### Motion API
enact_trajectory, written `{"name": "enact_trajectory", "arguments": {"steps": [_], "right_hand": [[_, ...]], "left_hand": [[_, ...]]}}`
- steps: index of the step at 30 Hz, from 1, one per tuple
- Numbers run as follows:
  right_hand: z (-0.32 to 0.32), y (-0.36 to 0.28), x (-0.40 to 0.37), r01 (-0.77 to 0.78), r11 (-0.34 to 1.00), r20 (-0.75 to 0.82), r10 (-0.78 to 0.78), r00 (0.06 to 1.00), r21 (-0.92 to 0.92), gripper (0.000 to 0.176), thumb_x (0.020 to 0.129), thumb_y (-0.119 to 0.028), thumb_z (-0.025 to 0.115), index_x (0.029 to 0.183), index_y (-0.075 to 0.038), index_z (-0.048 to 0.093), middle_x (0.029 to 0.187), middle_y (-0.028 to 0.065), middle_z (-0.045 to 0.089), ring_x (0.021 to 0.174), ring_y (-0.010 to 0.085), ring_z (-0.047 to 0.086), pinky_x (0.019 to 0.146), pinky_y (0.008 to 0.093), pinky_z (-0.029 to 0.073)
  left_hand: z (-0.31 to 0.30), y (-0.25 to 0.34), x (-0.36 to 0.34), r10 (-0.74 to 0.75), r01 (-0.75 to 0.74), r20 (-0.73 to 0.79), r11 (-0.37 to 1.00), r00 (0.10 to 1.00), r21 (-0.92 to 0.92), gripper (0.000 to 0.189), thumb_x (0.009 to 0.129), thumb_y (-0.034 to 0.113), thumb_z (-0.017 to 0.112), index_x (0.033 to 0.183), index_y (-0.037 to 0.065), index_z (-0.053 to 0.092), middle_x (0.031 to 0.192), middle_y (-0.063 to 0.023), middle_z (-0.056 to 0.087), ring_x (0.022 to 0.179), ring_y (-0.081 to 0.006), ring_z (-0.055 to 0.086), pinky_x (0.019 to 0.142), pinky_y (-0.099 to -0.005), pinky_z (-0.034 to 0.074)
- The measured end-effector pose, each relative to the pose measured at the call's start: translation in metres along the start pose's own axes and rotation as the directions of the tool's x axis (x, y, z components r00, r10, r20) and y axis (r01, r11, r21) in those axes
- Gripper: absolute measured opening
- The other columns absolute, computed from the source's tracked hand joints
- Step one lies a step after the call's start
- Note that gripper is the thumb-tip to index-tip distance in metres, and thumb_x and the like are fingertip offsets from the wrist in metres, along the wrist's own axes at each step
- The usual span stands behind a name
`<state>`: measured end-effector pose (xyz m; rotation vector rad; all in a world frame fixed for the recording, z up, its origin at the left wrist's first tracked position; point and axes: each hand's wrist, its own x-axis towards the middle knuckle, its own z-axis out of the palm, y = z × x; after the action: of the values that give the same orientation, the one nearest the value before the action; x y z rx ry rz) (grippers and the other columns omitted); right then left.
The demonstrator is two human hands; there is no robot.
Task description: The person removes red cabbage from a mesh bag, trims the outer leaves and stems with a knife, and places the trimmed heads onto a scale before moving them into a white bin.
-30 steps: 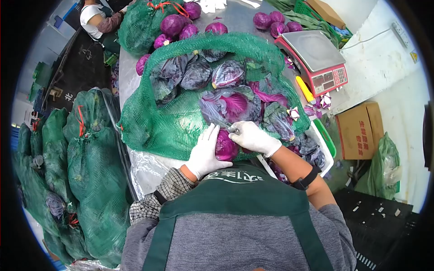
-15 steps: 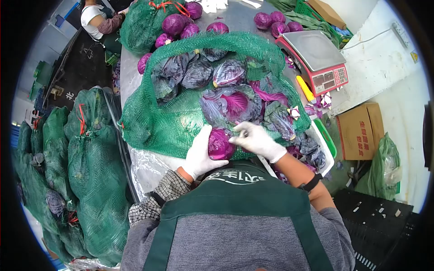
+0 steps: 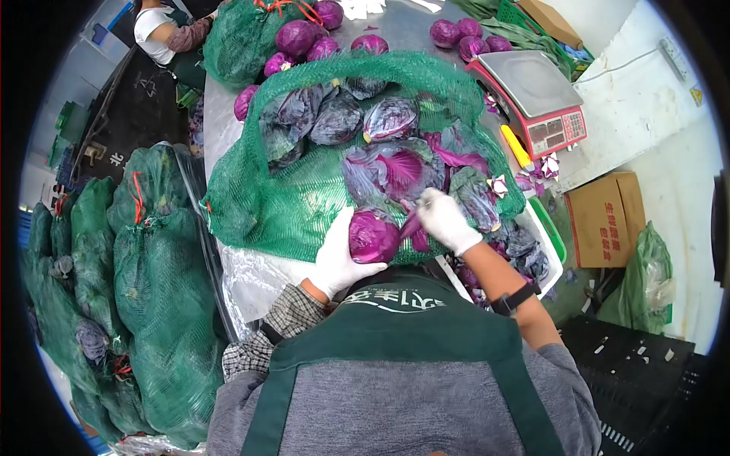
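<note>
My left hand (image 3: 339, 258), in a white glove, is wrapped round the left and lower side of a red cabbage (image 3: 374, 236), close in front of my apron. My right hand (image 3: 447, 220), gloved in white too, is closed on a torn purple cabbage leaf (image 3: 414, 231) just right of the head. Behind both hands lies an open green mesh bag (image 3: 304, 220). Dull-skinned cabbages (image 3: 337, 119) rest inside it, and loose outer leaves (image 3: 397, 173) lie at its near side.
A red scale (image 3: 544, 114) and a yellow-handled knife (image 3: 517, 148) are at the right. A white bin (image 3: 559, 262) holds leaves. Shiny cabbages (image 3: 296, 36) sit at the back. Full mesh bags (image 3: 163, 296) stand at the left. Another person (image 3: 163, 34) is at the far left.
My right hand has moved right and slightly up, pulling a leaf away from the cabbage. My left hand still holds the cabbage, which is slightly turned.
</note>
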<state>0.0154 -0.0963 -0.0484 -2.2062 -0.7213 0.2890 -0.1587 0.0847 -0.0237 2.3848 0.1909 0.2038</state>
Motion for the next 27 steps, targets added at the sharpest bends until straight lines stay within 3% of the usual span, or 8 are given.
{"name": "enact_trajectory", "arguments": {"steps": [4,6,7,13,16,22,24,27], "right_hand": [[-0.019,-0.013,-0.011,-0.015,0.997,0.087,0.021,0.996,-0.071,0.027,0.084,-0.023,0.062,0.096,0.001,0.065,0.087,0.0211,0.066,0.083,0.0336,0.066,0.076,0.0400,0.052],[-0.022,-0.051,-0.011,-0.058,0.966,0.240,-0.005,0.971,0.253,0.040,0.081,-0.029,0.069,0.105,0.003,0.065,0.093,0.0190,0.068,0.087,0.0278,0.067,0.080,0.0365,0.051],[-0.017,-0.053,-0.006,-0.150,0.960,0.351,0.060,0.934,0.235,0.049,0.077,-0.033,0.073,0.109,0.004,0.064,0.096,0.0179,0.068,0.087,0.0234,0.066,0.081,0.0342,0.051],[-0.021,-0.062,0.009,0.023,0.999,0.490,-0.006,0.872,-0.029,0.036,0.081,-0.030,0.063,0.100,0.000,0.066,0.090,0.0242,0.066,0.085,0.0366,0.065,0.079,0.0403,0.051],[-0.007,-0.055,0.007,0.188,0.951,0.303,-0.110,0.947,-0.245,0.026,0.082,-0.024,0.056,0.093,-0.002,0.065,0.085,0.0230,0.065,0.081,0.0382,0.065,0.076,0.0445,0.051],[-0.037,0.024,-0.001,-0.102,0.975,-0.106,0.082,0.991,-0.199,0.025,0.082,-0.019,0.060,0.100,-0.003,0.065,0.093,0.0211,0.065,0.087,0.0363,0.064,0.079,0.0421,0.051],[-0.050,0.000,-0.009,0.048,0.983,-0.138,-0.072,0.988,-0.175,0.029,0.082,-0.020,0.064,0.105,-0.004,0.066,0.098,0.0181,0.065,0.091,0.0328,0.063,0.081,0.0392,0.051],[-0.030,-0.034,-0.007,0.097,0.990,0.120,-0.110,0.987,0.105,0.032,0.083,-0.019,0.067,0.112,-0.005,0.065,0.105,0.0149,0.063,0.096,0.0268,0.061,0.085,0.0353,0.049]], "left_hand": [[-0.004,-0.006,-0.002,0.094,-0.094,0.023,0.996,0.995,-0.006,0.115,0.054,0.040,0.088,0.140,-0.004,0.027,0.137,-0.0254,0.039,0.128,-0.0395,0.040,0.109,-0.0410,0.032],[-0.004,0.000,0.002,0.081,-0.082,0.015,0.995,0.997,0.052,0.115,0.053,0.039,0.089,0.140,-0.004,0.027,0.137,-0.0255,0.039,0.128,-0.0404,0.039,0.109,-0.0414,0.032],[-0.006,0.001,0.004,0.063,-0.064,0.050,0.997,0.997,0.034,0.115,0.053,0.039,0.088,0.140,-0.004,0.027,0.138,-0.0261,0.038,0.128,-0.0409,0.038,0.108,-0.0417,0.032],[-0.002,0.008,0.009,0.100,-0.104,0.051,0.990,0.994,0.099,0.117,0.051,0.036,0.089,0.140,-0.004,0.026,0.136,-0.0262,0.040,0.128,-0.0406,0.039,0.109,-0.0428,0.032],[-0.004,0.008,0.010,0.085,-0.090,0.071,0.993,0.994,0.076,0.116,0.051,0.036,0.089,0.140,-0.004,0.027,0.136,-0.0265,0.040,0.128,-0.0411,0.039,0.108,-0.0427,0.032],[-0.030,-0.034,-0.010,-0.024,0.073,0.158,0.948,0.987,-0.310,0.114,0.053,0.021,0.090,0.142,-0.003,0.023,0.135,-0.0244,0.040,0.128,-0.0366,0.041,0.109,-0.0409,0.033],[-0.039,0.000,-0.006,-0.178,0.273,0.206,0.614,0.962,-0.741,0.114,0.054,0.022,0.089,0.143,-0.004,0.022,0.135,-0.0245,0.039,0.127,-0.0362,0.042,0.108,-0.0399,0.034],[-0.003,-0.016,0.007,-0.254,0.255,0.045,0.916,0.966,-0.309,0.112,0.058,0.036,0.086,0.140,-0.009,0.025,0.133,-0.0281,0.042,0.125,-0.0373,0.043,0.106,-0.0388,0.036]]}}
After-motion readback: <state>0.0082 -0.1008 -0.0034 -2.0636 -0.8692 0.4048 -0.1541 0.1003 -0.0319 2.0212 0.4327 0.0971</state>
